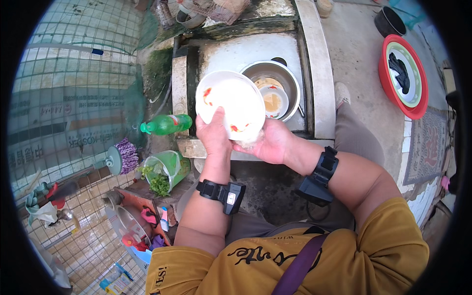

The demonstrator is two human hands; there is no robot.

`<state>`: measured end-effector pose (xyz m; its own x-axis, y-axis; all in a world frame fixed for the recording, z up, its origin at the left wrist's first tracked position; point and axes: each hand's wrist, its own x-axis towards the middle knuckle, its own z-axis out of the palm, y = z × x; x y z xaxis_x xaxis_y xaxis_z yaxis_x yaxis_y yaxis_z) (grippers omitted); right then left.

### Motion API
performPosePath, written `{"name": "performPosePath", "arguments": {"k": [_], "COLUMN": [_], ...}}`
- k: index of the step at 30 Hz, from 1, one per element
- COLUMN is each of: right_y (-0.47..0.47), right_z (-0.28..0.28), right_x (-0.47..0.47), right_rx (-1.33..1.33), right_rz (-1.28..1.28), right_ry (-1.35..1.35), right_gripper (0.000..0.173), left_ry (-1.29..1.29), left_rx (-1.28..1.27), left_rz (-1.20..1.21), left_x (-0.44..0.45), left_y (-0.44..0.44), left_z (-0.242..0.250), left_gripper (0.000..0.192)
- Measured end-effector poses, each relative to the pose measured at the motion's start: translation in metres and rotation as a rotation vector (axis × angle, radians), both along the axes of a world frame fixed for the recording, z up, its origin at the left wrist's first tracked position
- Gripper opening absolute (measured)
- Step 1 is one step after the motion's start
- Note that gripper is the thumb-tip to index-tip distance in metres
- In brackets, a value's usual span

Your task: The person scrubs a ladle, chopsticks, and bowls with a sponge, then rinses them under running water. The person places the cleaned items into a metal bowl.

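Note:
A white plate with red and orange decoration [236,99] is tilted above the left part of a shallow sink [221,51]. My left hand [214,134] grips its near left rim, with the thumb on the face. My right hand [271,143] is under the near right rim, palm up, with a pale, translucent wad [252,141] between hand and plate; its fingers are partly hidden. Behind the plate, to the right, a metal basin [293,79] stands in the sink. Cloudy brownish water and a small white bowl with red decoration [283,96] are inside the basin.
Left of the sink lie a green plastic bottle [167,124], a purple-bristled brush [127,156] and a green bin with leafy scraps [179,169]. A wire grid [81,73] stands along the left. On the right are stacked basins with a red rim [385,77] and a dark pot [389,22].

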<state>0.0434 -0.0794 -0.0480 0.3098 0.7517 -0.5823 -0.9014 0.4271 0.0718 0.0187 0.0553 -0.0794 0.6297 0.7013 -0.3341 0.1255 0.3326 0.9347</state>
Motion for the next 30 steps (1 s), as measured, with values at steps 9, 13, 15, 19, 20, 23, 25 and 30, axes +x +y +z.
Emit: {"name": "performPosePath", "arguments": {"k": [9,13,15,19,20,23,25,30], "right_y": [-0.008,-0.003,0.002,0.004,0.003,0.002,0.001,0.002], "right_z": [-0.001,-0.012,-0.014,-0.01,-0.008,-0.008,-0.013,-0.02], "right_x": [0.033,0.03,0.022,0.009,0.007,0.015,0.026,0.025], "right_rx": [-0.271,-0.319,-0.439,-0.668,-0.615,-0.76,-0.832,-0.713], "right_rz": [-0.103,-0.078,0.084,0.197,0.171,-0.048,-0.153,0.177], "right_ry": [-0.418,-0.612,-0.756,-1.048,-1.065,-1.43,-1.58,-1.022], "right_gripper": [0.038,0.037,0.038,0.045,0.048,0.046,0.044,0.04], "left_ry": [0.034,0.116,0.196,0.122,0.118,0.091,0.088,0.125], "left_rx": [-0.196,-0.735,-0.987,-1.115,-1.103,-1.061,-1.163,-1.156], "left_rz": [-0.072,-0.209,-0.133,0.008,0.017,-0.117,-0.279,-0.293], "left_x": [-0.005,-0.009,-0.014,-0.014,-0.013,-0.014,-0.016,-0.015], "left_y": [0.0,-0.003,-0.001,-0.003,-0.004,-0.006,-0.006,-0.006], "left_z": [0.0,-0.003,0.0,0.008,0.009,0.009,0.006,-0.002], "left_gripper": [0.032,0.022,0.02,0.021,0.022,0.02,0.02,0.017]}}
